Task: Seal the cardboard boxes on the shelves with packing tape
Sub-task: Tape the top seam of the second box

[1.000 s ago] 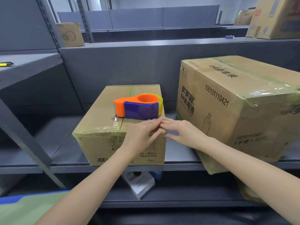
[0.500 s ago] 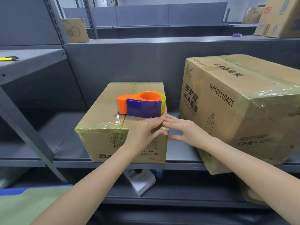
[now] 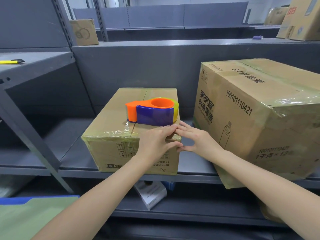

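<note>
A small cardboard box (image 3: pixel 110 129) stands on the middle shelf, with clear tape along its top seam and across its front top edge. An orange and blue tape dispenser (image 3: pixel 150 111) with a roll of clear tape rests on top of it. My left hand (image 3: pixel 155 141) lies flat over the box's front right corner, fingers on the top and thumb on the front face. My right hand (image 3: pixel 197 139) presses flat against the same corner from the right side. Neither hand holds anything. A large taped cardboard box (image 3: pixel 259 118) stands to the right.
The grey metal shelf (image 3: pixel 69 135) has a slanted brace at the left. A yellow utility knife (image 3: pixel 12 61) lies on the upper left shelf. More cardboard boxes sit on the back shelves. A small white box (image 3: pixel 150 194) lies on the lower shelf. A green sheet (image 3: pixel 26 217) is at bottom left.
Both hands have stayed on the small box's front right corner, the left thumb sliding a little down the front face. The view has shifted slightly.
</note>
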The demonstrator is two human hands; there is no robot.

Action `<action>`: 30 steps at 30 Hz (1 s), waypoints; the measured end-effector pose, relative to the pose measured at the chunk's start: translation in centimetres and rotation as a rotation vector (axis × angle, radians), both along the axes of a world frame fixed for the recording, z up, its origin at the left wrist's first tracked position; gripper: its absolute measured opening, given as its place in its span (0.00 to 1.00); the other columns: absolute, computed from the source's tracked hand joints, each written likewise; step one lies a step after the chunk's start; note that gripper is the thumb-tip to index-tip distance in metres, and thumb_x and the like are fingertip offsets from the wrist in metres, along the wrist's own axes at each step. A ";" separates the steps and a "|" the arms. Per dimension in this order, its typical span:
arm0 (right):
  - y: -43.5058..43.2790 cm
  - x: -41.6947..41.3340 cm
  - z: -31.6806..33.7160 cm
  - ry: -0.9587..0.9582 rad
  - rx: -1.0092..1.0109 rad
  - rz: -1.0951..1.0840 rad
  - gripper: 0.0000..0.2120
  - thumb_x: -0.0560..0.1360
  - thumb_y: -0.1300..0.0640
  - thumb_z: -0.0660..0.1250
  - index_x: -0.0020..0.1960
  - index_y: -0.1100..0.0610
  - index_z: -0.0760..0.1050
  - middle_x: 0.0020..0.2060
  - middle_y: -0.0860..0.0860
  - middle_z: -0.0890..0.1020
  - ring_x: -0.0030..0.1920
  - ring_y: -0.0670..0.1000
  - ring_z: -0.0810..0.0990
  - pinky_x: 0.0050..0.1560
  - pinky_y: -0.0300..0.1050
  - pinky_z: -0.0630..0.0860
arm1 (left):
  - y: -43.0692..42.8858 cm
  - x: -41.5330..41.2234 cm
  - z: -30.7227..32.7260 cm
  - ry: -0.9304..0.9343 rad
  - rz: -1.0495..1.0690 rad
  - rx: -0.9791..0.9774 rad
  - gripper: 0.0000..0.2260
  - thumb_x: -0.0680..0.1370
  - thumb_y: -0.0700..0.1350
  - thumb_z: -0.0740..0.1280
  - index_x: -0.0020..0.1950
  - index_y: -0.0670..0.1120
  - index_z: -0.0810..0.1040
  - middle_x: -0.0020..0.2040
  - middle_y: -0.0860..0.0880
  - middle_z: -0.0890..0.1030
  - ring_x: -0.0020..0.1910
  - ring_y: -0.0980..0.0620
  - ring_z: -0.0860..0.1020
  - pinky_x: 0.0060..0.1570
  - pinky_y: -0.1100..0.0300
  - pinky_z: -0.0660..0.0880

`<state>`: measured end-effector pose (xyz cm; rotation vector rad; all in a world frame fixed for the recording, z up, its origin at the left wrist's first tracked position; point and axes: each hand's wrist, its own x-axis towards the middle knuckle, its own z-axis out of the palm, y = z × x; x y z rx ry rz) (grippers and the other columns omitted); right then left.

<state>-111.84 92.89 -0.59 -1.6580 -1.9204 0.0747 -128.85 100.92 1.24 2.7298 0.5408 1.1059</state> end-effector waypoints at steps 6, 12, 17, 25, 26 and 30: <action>0.1 -0.1 0.8 0.012 -0.010 0.007 0.26 0.72 0.57 0.71 0.69 0.54 0.69 0.69 0.48 0.67 0.71 0.44 0.62 0.70 0.44 0.64 | 0.0 -0.5 0.4 -0.026 -0.044 -0.009 0.24 0.70 0.59 0.68 0.60 0.46 0.79 0.52 0.51 0.83 0.50 0.53 0.81 0.45 0.58 0.79; 0.1 -0.5 0.7 0.015 0.066 -0.023 0.24 0.71 0.59 0.72 0.66 0.54 0.72 0.66 0.48 0.72 0.69 0.43 0.64 0.69 0.44 0.66 | 0.2 -0.1 -0.6 0.032 0.017 0.207 0.18 0.72 0.50 0.69 0.57 0.41 0.81 0.51 0.45 0.84 0.48 0.48 0.83 0.43 0.54 0.81; 0.0 -0.6 1.0 0.019 0.083 0.012 0.23 0.70 0.53 0.72 0.64 0.54 0.74 0.64 0.48 0.74 0.68 0.46 0.67 0.68 0.46 0.68 | 1.1 -0.1 -1.5 0.009 -0.008 0.237 0.15 0.71 0.46 0.73 0.55 0.40 0.82 0.52 0.44 0.83 0.50 0.47 0.82 0.47 0.52 0.80; -0.2 -1.3 1.1 -0.035 0.058 -0.056 0.22 0.74 0.52 0.69 0.66 0.53 0.72 0.65 0.48 0.73 0.69 0.48 0.67 0.67 0.51 0.70 | 1.1 -0.6 -1.2 0.045 -0.061 0.190 0.14 0.76 0.45 0.65 0.59 0.41 0.80 0.56 0.46 0.81 0.55 0.50 0.80 0.56 0.55 0.77; -0.2 -1.4 1.1 -0.044 0.052 -0.066 0.21 0.74 0.52 0.68 0.67 0.53 0.72 0.66 0.48 0.72 0.70 0.48 0.66 0.67 0.51 0.69 | 1.0 -0.7 -1.2 0.047 -0.063 0.188 0.14 0.76 0.44 0.66 0.58 0.41 0.80 0.56 0.45 0.81 0.55 0.50 0.80 0.56 0.54 0.77; -0.6 -1.9 1.3 -0.079 0.020 -0.107 0.22 0.76 0.50 0.65 0.69 0.52 0.69 0.68 0.47 0.69 0.71 0.46 0.63 0.67 0.50 0.68 | 0.7 -0.8 -0.7 0.108 -0.054 0.164 0.14 0.76 0.44 0.66 0.60 0.40 0.78 0.58 0.44 0.80 0.57 0.48 0.79 0.58 0.53 0.75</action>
